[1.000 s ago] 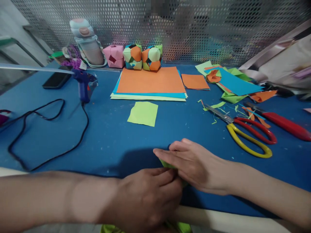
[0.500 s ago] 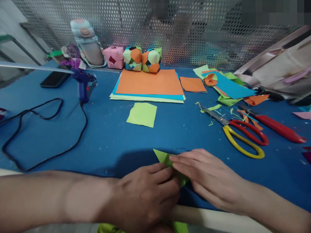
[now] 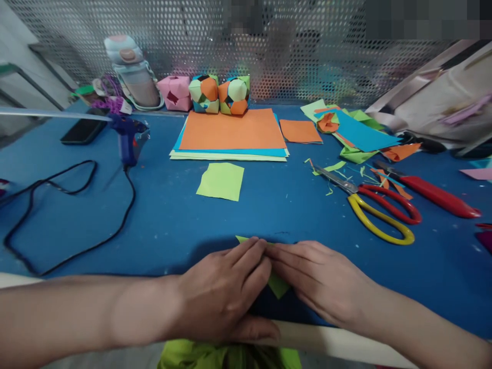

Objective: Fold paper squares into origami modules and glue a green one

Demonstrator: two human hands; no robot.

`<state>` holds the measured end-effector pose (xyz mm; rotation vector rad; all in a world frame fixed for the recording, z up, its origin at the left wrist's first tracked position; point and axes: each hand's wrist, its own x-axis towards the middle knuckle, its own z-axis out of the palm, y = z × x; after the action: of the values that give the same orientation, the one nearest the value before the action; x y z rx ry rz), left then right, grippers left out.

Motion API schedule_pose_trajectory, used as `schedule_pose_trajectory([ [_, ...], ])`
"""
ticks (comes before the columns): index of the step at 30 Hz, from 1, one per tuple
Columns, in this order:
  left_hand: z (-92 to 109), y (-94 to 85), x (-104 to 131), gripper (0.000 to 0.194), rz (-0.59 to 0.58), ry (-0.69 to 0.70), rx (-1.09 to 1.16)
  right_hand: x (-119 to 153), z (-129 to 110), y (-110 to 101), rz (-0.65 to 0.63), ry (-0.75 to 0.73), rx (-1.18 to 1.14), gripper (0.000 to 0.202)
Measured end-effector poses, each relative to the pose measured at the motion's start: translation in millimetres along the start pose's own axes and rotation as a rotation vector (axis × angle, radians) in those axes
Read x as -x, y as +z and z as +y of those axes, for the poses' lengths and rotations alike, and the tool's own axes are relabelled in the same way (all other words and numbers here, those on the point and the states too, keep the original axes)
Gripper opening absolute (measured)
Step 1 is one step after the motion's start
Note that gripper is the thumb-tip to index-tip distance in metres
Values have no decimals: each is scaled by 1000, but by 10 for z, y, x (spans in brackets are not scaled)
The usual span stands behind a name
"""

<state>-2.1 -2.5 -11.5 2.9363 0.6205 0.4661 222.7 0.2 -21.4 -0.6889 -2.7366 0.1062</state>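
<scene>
A small green paper (image 3: 278, 286) lies on the blue table near its front edge, mostly covered by both hands. My left hand (image 3: 226, 289) presses on it from the left, fingers together, thumb low by the table edge. From the right, my right hand (image 3: 319, 274) rests on the paper with its fingers held together, the fingertips meeting those of my left hand. One corner of the paper pokes out beyond my left fingertips and another shows below, between the hands. Farther back lies a flat light green paper piece (image 3: 222, 181).
Scissors (image 3: 380, 212) and a red-handled tool (image 3: 442, 196) lie right, beside paper scraps. Stacked coloured sheets (image 3: 230, 130) and three paper cubes (image 3: 203, 94) stand behind. At left are a blue glue gun (image 3: 126, 138), its cord, a phone (image 3: 85, 127) and a bottle (image 3: 136, 77).
My left hand has moved forward over the paper, its fingers now meeting my right fingertips and its thumb showing. The whole view has shifted slightly.
</scene>
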Motion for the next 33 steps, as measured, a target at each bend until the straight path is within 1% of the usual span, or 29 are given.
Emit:
schedule_pose_trajectory([
  [3,12,11,18,67,-7,-33,-73,66,-26,-6,45,73,33,34],
  [6,11,-3,31,65,7,-69,-159,115,-57,-78,111,116,50,29],
  [8,-15,-22,31,62,24,-66,-194,132,-74,-145,118,119,69,28],
  [10,-73,-46,20,58,48,-57,-192,135,-77,-202,85,118,73,28],
  [12,-154,-74,2,56,49,-88,-160,121,-56,-238,30,117,56,31],
  [15,-270,-112,-28,50,-1,-222,-75,63,17,-261,-29,140,0,31],
  [20,-338,-114,-67,29,-43,-265,63,-109,162,-281,-35,255,-244,29],
  [22,-344,-113,-79,26,-23,-283,101,-180,200,-276,-43,293,-319,30],
  [24,-352,-125,-90,29,2,-295,151,-242,227,-262,-69,314,-374,30],
  [28,-372,-154,-111,30,-11,-345,263,-315,256,-229,-75,367,-467,32],
  [30,-385,-135,-121,27,1,-373,274,-323,261,-222,-71,406,-490,38],
  [33,-413,-70,-133,21,43,-373,235,-305,259,-225,-89,421,-526,50],
])
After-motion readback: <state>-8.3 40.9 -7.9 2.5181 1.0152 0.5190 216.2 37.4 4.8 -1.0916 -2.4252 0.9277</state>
